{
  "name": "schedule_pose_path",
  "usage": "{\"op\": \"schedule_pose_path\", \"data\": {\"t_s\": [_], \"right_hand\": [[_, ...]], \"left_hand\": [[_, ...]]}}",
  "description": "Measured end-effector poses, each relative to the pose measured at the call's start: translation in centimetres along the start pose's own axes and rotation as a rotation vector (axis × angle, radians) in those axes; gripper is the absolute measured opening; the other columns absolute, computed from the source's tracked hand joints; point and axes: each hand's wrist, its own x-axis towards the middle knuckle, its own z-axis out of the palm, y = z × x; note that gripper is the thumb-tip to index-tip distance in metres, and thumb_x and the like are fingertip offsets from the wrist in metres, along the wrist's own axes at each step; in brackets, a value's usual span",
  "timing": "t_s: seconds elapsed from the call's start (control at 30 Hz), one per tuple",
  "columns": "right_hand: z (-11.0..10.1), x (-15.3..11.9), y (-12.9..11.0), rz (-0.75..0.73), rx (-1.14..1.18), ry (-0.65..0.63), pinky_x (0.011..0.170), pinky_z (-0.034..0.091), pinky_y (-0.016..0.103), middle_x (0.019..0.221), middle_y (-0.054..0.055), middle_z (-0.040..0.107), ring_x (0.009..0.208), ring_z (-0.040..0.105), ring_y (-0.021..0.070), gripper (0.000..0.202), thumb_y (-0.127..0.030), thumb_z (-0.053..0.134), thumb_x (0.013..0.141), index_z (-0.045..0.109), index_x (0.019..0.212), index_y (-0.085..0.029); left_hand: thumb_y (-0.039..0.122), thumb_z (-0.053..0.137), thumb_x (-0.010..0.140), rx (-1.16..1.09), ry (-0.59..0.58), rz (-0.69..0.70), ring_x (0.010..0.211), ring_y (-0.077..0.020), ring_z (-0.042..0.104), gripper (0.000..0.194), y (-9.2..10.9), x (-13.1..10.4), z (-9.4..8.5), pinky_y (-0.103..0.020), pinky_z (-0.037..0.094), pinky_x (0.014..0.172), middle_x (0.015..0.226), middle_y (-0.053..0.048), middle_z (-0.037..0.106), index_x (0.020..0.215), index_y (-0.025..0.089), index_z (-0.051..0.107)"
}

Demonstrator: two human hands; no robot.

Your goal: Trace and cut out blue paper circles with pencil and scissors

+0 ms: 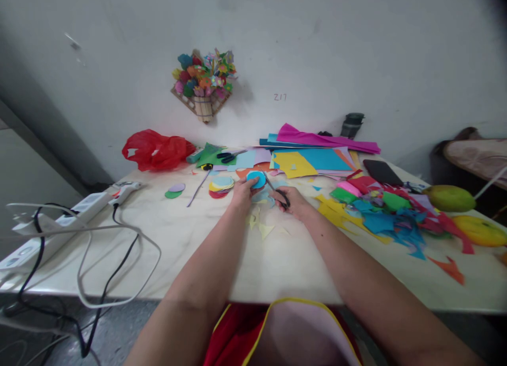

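Note:
My left hand (242, 192) is closed on a round blue paper disc (256, 180), held above the middle of the table. Close beside it, my right hand (292, 201) grips black-handled scissors (282, 197); their blades point up and left toward the disc's right edge. Whether the blades touch the paper I cannot tell. A small pile of round paper discs (221, 185) in blue, yellow and red lies left of my left hand. Farther left, a purple disc overlaps a green disc (173, 195). Pale yellow paper scraps (261, 226) lie below my hands.
Coloured paper sheets (312, 162) spread behind my hands, with a second pair of scissors (227, 157). Scraps (396, 218), a dark phone-like slab (382, 172) and yellow-green fruit (451, 198) lie right. A red plastic bag (154, 150) and power strip (91, 203) with loose cables are left.

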Motion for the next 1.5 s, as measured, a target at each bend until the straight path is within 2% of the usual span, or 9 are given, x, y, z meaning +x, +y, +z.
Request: {"op": "schedule_pose_path", "data": {"t_s": [0.43,1.07,1.5], "right_hand": [[0.3,-0.13,-0.39,0.023,-0.012,0.025,0.032,0.023,0.019,0.04,-0.006,0.043,0.031,0.035,0.005,0.025,-0.031,0.066,0.059,0.045,0.056,-0.017],[0.12,0.26,0.02,0.018,-0.037,0.029,0.033,0.025,0.019,0.04,-0.005,0.045,0.031,0.036,0.0055,0.022,-0.031,0.063,0.06,0.047,0.058,-0.017],[0.11,0.23,0.25,0.057,-0.03,0.01,0.034,0.028,0.018,0.041,-0.005,0.046,0.032,0.037,0.0056,0.023,-0.03,0.065,0.06,0.047,0.059,-0.018]], "left_hand": [[0.021,0.075,0.049,-0.033,0.018,-0.002,0.064,-0.0165,0.062,0.027,0.03,0.07,-0.04,-0.034,0.051,0.068,0.068,-0.004,0.065,0.072,0.011,0.063],[0.021,0.074,0.052,-0.039,0.062,-0.01,0.07,-0.02,0.063,0.028,0.17,0.01,0.03,-0.036,0.05,0.071,0.072,-0.007,0.066,0.075,0.01,0.063],[0.02,0.074,0.05,-0.034,0.039,0.002,0.066,-0.0184,0.062,0.027,0.05,0.06,-0.11,-0.036,0.051,0.068,0.07,-0.005,0.066,0.073,0.011,0.062]]}}
